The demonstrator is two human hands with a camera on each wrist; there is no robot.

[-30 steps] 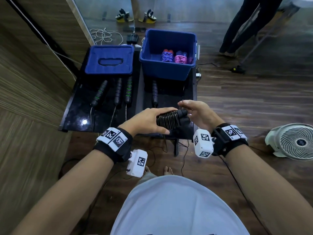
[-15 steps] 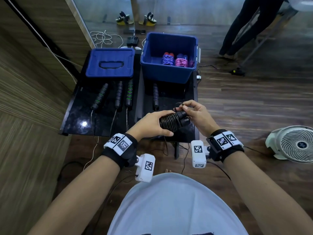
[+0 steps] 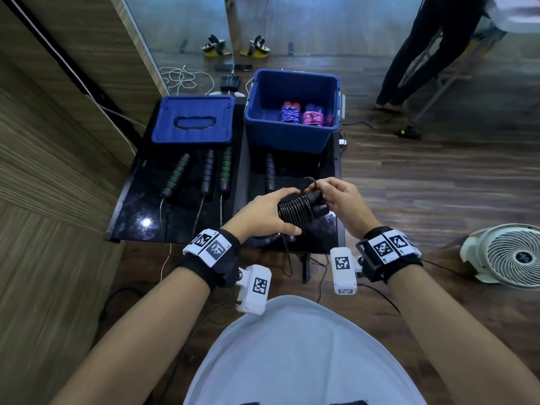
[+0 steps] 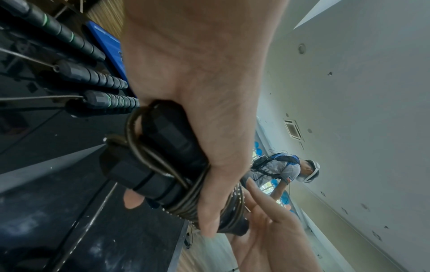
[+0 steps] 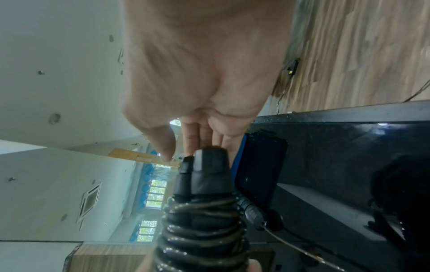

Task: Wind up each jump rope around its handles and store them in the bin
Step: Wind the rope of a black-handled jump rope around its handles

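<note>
1. Two hands on one black rope [image 3: 295, 210], held in the air over the near edge of the bench [image 3: 140, 200]; left hand [image 3: 261, 213] wrapped round the paired handles and the coils, thumb underneath, likely to keep the finished turns from springing loose.
2. Right hand [image 3: 340, 198] at the far end of the bundle, thumb and fingertips pinching the last loop of cord [image 3: 310, 182] above the handle caps; other fingers loosely curled. Probably tucking or hooking that tail so the winding stays put.
3. Long axis of the bundle roughly level, running left to right and slightly away; cap ends pointing toward the right hand, the other ends buried in the left palm. Handles side by side, coils crosswise to that axis.
4. A short length of cord hanging free below the bundle, so winding judged nearly but not fully done.
5. Four more handles [image 3: 209, 175] lying flat on the bench, long axes toward the bin [image 3: 292, 138], cords trailing over the near edge; seemingly laid out ready for the next turns.
6. Bin open at the back of the bench, two wound ropes [image 3: 302, 115] already inside; lid [image 3: 193, 121] set flat beside it, leaving the mouth free for a drop.
</note>
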